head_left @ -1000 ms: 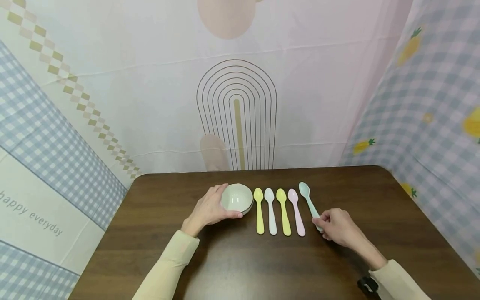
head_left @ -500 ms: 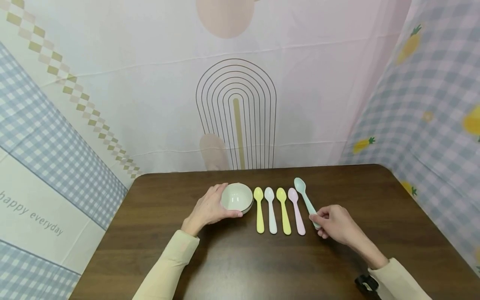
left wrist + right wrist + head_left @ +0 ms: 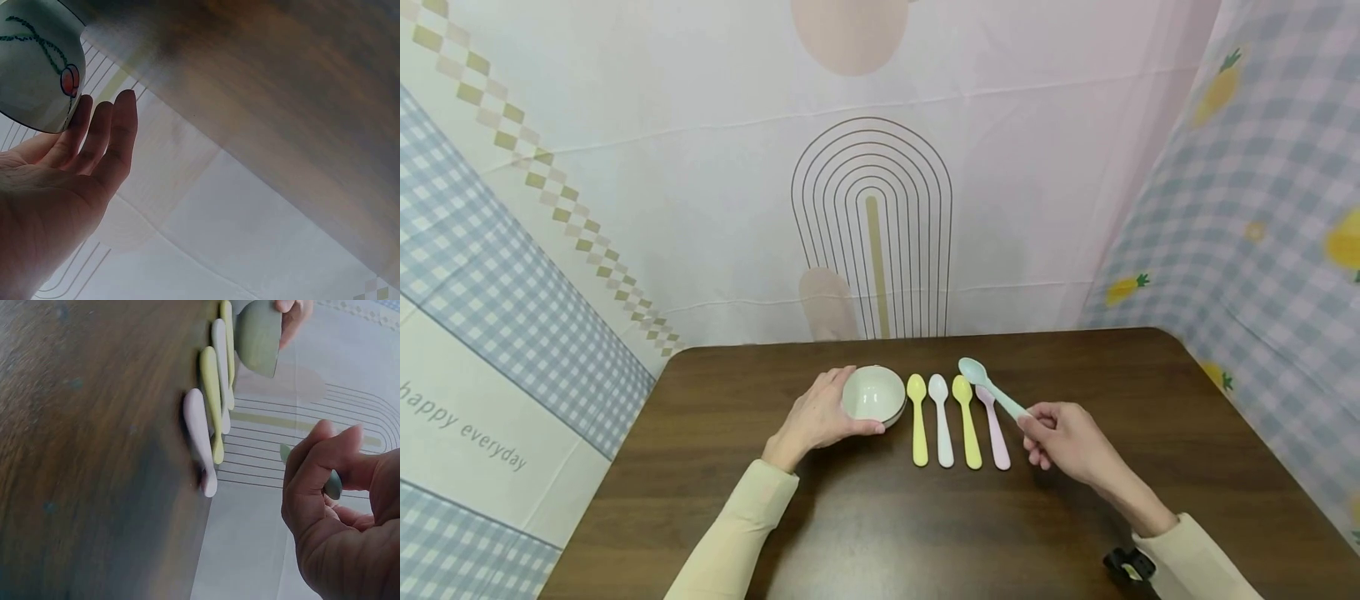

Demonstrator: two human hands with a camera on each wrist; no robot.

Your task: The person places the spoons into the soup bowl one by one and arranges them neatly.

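Note:
My left hand (image 3: 816,414) holds a small pale bowl (image 3: 874,395), thumb along its near side and fingers at its far left. In the left wrist view the bowl (image 3: 31,81) shows a painted green line and a red shape on its outside. Between thumb and fingers, my right hand (image 3: 1067,437) pinches the handle end of a mint-green spoon (image 3: 1003,402). Raised over the table, the spoon slants up to the left, its head overlapping the top of a pink spoon (image 3: 997,435) in the head view. The right wrist view shows only bits of the mint spoon around the curled fingers.
Left of the pink spoon lie a yellow spoon (image 3: 971,429), a white spoon (image 3: 943,427) and another yellow spoon (image 3: 919,427), side by side, handles toward the person. The brown wooden table (image 3: 887,533) ends at a patterned cloth (image 3: 730,208) behind.
My right hand has lifted the mint-green spoon off the table and swung its head leftward over the pink spoon. The left hand and the bowl stay in place.

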